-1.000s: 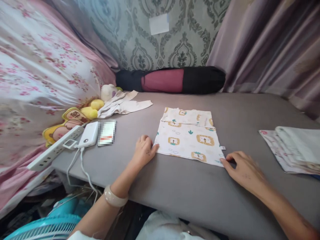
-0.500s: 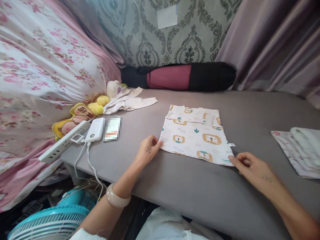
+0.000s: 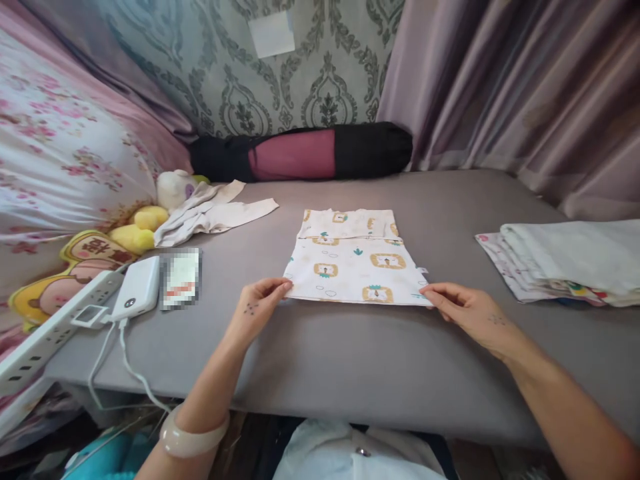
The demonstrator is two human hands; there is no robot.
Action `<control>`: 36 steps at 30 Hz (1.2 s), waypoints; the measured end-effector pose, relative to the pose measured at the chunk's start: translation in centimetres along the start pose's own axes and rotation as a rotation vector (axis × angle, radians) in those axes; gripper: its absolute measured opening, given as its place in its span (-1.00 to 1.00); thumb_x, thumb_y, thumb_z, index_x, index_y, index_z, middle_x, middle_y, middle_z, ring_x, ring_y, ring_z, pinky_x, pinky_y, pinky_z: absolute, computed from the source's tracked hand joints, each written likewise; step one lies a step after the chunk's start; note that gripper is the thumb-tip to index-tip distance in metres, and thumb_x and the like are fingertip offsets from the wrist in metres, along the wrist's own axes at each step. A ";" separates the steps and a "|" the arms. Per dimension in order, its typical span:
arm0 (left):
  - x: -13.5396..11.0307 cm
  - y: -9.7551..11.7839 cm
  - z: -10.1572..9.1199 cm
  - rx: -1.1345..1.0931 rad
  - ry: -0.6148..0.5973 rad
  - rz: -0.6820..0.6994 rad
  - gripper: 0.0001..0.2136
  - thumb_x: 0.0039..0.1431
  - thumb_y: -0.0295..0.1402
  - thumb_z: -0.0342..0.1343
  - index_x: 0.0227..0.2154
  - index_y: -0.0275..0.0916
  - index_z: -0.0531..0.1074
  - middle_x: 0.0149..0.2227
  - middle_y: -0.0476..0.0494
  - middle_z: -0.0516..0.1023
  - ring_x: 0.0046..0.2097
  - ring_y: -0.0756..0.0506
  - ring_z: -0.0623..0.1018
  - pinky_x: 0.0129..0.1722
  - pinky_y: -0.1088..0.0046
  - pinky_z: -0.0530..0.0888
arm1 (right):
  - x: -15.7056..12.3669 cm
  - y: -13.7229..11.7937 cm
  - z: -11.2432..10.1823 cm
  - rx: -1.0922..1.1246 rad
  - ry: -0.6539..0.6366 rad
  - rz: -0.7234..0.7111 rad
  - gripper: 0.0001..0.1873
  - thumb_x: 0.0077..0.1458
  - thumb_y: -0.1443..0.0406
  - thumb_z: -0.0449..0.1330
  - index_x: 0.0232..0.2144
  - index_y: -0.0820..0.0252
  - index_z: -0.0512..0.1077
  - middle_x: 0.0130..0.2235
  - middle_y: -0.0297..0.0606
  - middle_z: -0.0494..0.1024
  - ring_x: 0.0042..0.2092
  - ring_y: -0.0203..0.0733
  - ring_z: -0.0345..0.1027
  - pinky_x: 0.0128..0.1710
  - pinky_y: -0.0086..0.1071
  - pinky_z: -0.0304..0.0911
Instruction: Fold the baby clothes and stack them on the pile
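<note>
A folded white cloth with a lion print lies flat on the grey surface in front of me. My left hand pinches the cloth's near left corner between thumb and fingers. My right hand pinches the near right corner in the same way. Both hands rest low on the surface at the cloth's front edge.
A stack of folded cloths sits at the right. A crumpled beige garment, plush toys, a white power bank, a power strip and a black-and-maroon bolster lie left and behind. Curtains hang at the right.
Both hands have closed onto the cloth's near corners; before, they lay beside its edges. My head has turned right, bringing the folded stack further into view.
</note>
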State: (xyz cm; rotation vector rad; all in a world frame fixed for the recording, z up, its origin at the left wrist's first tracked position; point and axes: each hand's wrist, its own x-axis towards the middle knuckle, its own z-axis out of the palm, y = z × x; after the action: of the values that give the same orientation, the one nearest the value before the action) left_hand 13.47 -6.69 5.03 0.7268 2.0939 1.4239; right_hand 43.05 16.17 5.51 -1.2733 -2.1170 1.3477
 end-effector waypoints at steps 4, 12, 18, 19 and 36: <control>-0.4 0.8 -0.6 -0.026 0.006 -0.055 -0.66 -0.12 -0.05 0.32 -0.41 -0.24 0.61 -0.50 -0.06 0.53 -0.46 0.01 0.39 -0.46 0.52 0.27 | -0.5 -0.3 -0.4 0.070 -0.059 0.010 -0.40 -0.18 -0.21 0.28 -0.33 0.15 0.59 -0.52 -0.33 0.46 -0.52 -0.35 0.15 -0.52 -0.44 0.07; 2.3 2.3 0.8 -0.347 0.079 -0.151 -0.56 -0.30 -0.10 0.43 -0.38 -0.33 0.58 -0.49 -0.08 0.52 -0.53 0.10 0.29 -0.56 0.56 0.20 | 1.8 -0.9 -0.3 0.497 -0.004 0.088 -0.55 -0.12 0.01 0.38 -0.25 0.17 0.57 -0.33 -0.22 0.56 -0.46 -0.36 0.28 -0.55 -0.50 0.17; 5.2 3.4 2.5 -0.512 0.082 -0.024 -0.49 -0.09 -0.03 0.30 -0.17 -0.36 0.52 -0.17 -0.27 0.58 -0.41 0.06 0.44 -0.49 0.57 0.34 | 3.3 -2.9 0.2 0.676 -0.064 0.024 -0.63 0.08 0.22 0.25 -0.02 0.03 0.48 0.11 -0.20 0.46 -0.40 -0.35 0.42 -0.52 -0.50 0.33; 5.6 3.4 2.7 -0.527 0.076 -0.015 -0.49 -0.05 -0.04 0.28 -0.15 -0.35 0.50 -0.15 -0.28 0.57 -0.40 0.05 0.45 -0.48 0.57 0.35 | 3.6 -3.0 0.4 0.676 -0.068 0.018 -0.59 0.08 0.24 0.24 0.02 0.02 0.45 0.12 -0.20 0.45 -0.39 -0.35 0.43 -0.51 -0.49 0.34; 13.2 3.2 5.9 -0.424 0.086 -0.022 -0.60 0.21 -0.04 0.05 -0.22 -0.35 0.44 -0.08 -0.27 0.46 -0.45 0.05 0.47 -0.50 0.52 0.46 | 11.0 -4.8 2.5 0.783 -0.166 0.086 -0.47 0.17 0.31 0.13 0.18 0.09 0.15 0.11 -0.13 0.38 -0.48 -0.38 0.42 -0.60 -0.50 0.38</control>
State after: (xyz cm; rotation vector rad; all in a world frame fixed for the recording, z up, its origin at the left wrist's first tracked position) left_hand 8.24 7.15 4.68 0.4764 1.7619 1.8323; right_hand 32.88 22.96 6.37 -0.9342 -1.3608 2.0804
